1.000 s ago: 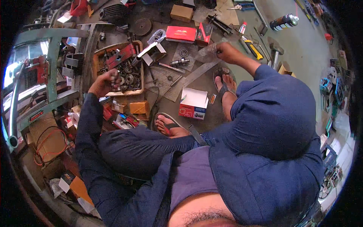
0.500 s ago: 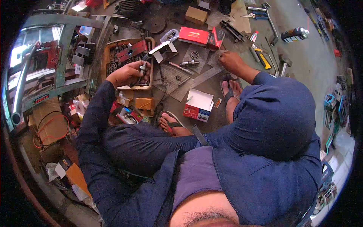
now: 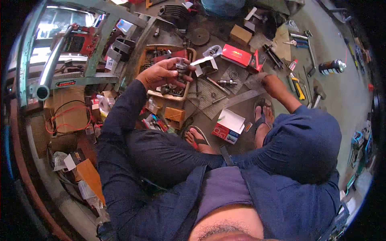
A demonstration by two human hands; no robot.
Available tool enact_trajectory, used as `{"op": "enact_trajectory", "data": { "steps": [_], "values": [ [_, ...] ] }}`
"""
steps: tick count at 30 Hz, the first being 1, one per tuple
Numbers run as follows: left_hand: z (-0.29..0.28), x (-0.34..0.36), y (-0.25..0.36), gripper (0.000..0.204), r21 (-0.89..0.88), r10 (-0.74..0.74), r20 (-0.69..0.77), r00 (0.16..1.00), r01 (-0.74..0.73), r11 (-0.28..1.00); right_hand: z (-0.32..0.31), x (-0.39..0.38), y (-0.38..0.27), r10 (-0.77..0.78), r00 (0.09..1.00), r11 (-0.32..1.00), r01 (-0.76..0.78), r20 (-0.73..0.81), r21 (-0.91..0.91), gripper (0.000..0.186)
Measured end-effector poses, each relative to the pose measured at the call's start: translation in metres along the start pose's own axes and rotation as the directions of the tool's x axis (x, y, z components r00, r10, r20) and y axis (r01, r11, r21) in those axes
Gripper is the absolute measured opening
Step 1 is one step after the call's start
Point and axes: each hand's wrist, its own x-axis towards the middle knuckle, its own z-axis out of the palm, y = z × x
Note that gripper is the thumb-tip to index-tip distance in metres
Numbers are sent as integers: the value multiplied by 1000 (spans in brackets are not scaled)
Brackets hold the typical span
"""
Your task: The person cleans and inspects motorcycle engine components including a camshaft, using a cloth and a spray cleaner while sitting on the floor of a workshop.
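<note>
My left hand [image 3: 164, 74] is raised over the yellow plastic tray [image 3: 187, 91], its thumb and fingers gripping a short metal camshaft [image 3: 181, 69] held upright. Oily metal parts fill the tray below. My right hand [image 3: 274, 86] hangs past my right knee, above my foot and beside a clear plastic sheet; its fingers are dark and smeared, so their hold is unclear. Between the hands, a similar camshaft [image 3: 227, 82] lies on the floor near a ring bearing [image 3: 233, 74]. A thin metal rod [image 3: 217, 86] and a flat metal strip [image 3: 240, 97] lie close by.
An open red, white and blue box [image 3: 227, 130] stands between my feet. Farther out are a red box [image 3: 236, 55] and a brown carton [image 3: 241, 35]. On the right lie yellow-handled pliers [image 3: 298, 88], a hammer [image 3: 319, 94] and a spray can [image 3: 332, 67]. A green metal frame [image 3: 90, 40] rises at left.
My left hand has lifted from the tray's parts and turned, bringing the camshaft upright into clearer view. The whole view has shifted, while my right hand keeps its place near my foot.
</note>
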Motion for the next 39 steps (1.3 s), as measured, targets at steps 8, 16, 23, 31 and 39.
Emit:
{"op": "enact_trajectory", "data": {
  "steps": [8, 16, 23, 31, 39],
  "values": [
    [6, 5, 11, 51, 245, 210, -9, 978, -202, 948, -66, -19, -22, -53, 981, 958, 102, -185, 268, 19],
    [50, 34, 21, 53, 423, 250, 16, 968, -233, 875, -154, -9, -87, 63, 997, 299, 23, -43, 954, 31],
    [102, 58, 27, 36, 415, 173, -11, 985, -153, 897, -168, 7, -125, -144, 989, 33, 12, -7, 999, 44],
    [109, 57, 27, 35, 407, 182, 7, 983, -169, 898, -149, 8, -123, -207, 976, 124, 99, -72, 987, 42],
    [110, 55, 30, 33, 489, 191, -13, 982, -160, 857, -151, 5, -128, -155, 984, 129, 106, -85, 986, 41]
  ]
}}
